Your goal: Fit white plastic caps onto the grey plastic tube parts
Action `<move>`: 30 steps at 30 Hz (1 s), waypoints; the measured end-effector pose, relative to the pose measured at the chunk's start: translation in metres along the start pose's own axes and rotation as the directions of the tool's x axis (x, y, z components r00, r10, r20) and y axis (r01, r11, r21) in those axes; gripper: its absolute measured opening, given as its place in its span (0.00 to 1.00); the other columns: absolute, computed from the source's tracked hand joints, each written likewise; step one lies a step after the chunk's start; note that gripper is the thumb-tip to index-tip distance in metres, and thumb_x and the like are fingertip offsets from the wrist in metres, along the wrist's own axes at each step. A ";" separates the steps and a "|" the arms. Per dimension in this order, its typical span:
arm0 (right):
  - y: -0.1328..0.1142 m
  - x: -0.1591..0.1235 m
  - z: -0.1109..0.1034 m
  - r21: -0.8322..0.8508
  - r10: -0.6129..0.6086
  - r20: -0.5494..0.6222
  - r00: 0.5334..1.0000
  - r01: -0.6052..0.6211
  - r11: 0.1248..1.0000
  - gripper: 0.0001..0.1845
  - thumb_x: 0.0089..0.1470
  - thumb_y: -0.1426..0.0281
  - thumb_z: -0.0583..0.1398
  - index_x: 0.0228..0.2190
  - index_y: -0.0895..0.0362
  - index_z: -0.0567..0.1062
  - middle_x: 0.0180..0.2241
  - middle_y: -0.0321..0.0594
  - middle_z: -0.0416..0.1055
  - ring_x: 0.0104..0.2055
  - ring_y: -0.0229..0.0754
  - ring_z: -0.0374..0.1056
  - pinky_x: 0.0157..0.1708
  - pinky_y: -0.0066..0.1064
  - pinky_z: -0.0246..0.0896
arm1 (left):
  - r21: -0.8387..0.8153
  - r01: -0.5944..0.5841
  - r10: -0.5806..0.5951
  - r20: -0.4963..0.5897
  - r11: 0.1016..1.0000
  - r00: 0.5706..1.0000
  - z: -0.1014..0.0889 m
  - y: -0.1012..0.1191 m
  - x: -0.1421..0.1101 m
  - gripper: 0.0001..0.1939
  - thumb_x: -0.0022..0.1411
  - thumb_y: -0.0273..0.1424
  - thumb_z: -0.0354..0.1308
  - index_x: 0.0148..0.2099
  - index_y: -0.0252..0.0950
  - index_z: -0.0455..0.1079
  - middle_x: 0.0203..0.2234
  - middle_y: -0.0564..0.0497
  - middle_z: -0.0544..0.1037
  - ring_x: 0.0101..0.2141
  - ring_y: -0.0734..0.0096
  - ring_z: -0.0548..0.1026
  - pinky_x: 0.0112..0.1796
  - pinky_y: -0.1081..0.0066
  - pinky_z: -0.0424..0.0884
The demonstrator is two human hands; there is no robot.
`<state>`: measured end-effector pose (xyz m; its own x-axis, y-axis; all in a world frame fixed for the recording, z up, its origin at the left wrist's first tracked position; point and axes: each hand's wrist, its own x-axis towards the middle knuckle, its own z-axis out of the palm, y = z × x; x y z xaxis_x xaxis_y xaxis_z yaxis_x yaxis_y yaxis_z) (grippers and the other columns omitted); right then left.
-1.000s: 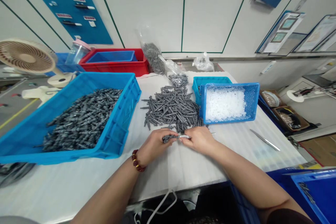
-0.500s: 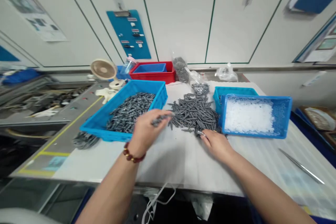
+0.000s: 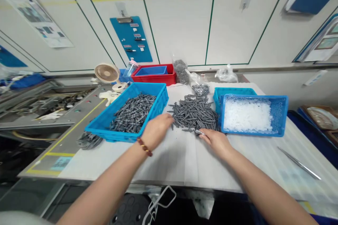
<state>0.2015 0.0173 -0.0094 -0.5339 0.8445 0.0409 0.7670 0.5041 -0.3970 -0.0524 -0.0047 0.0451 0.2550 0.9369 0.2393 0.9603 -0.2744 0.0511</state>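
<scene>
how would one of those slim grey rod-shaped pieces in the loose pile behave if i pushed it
A slim grey rod-shaped piece in the loose pile is probably stiff, as they lie straight without sagging. One at the edge might roll, being long and narrow. One mid-pile would likely drag neighbours along, since they lie crossed.

So your hands were together a second ago, and now they're apart: your right (image 3: pixel 216 142) has a silver piece (image 3: pixel 200 132) at the near edge of the pile (image 3: pixel 195 114). Your left (image 3: pixel 157 132) has rolled palm-down, hiding the grey parts it showed. Your view's swung left too.
</scene>
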 end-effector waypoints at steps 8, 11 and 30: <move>-0.005 -0.002 -0.009 0.060 0.018 0.065 0.998 -0.021 0.998 0.11 0.59 0.73 0.48 0.38 0.57 0.69 0.34 0.39 0.71 0.35 0.39 0.66 0.32 0.26 0.51 | 0.115 0.126 -0.136 0.087 0.985 0.987 0.048 0.015 0.014 0.11 0.57 0.18 0.46 0.33 0.32 0.69 0.35 0.39 0.72 0.39 0.58 0.69 0.34 0.66 0.66; -0.001 0.000 -0.007 0.096 0.008 0.055 0.998 -0.014 0.995 0.10 0.59 0.73 0.48 0.34 0.58 0.69 0.30 0.38 0.69 0.32 0.38 0.64 0.30 0.26 0.48 | -0.103 0.138 -0.131 0.071 0.985 0.989 0.044 0.019 0.014 0.08 0.62 0.26 0.47 0.40 0.34 0.67 0.30 0.46 0.73 0.32 0.64 0.71 0.33 0.69 0.66; -0.016 0.001 0.012 -0.015 -0.240 0.199 0.950 0.248 0.969 0.17 0.60 0.72 0.50 0.50 0.56 0.66 0.40 0.43 0.72 0.41 0.42 0.66 0.40 0.29 0.57 | -0.950 0.186 -0.237 0.126 0.251 0.963 0.076 0.063 0.007 0.09 0.59 0.36 0.49 0.38 0.35 0.61 0.18 0.59 0.61 0.18 0.80 0.60 0.20 0.79 0.58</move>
<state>0.1845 0.0078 -0.0137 -0.7620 0.6458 -0.0484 0.6162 0.7001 -0.3607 0.0181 0.0011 -0.0241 0.0321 0.9949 0.0960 0.1803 -0.1002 0.9785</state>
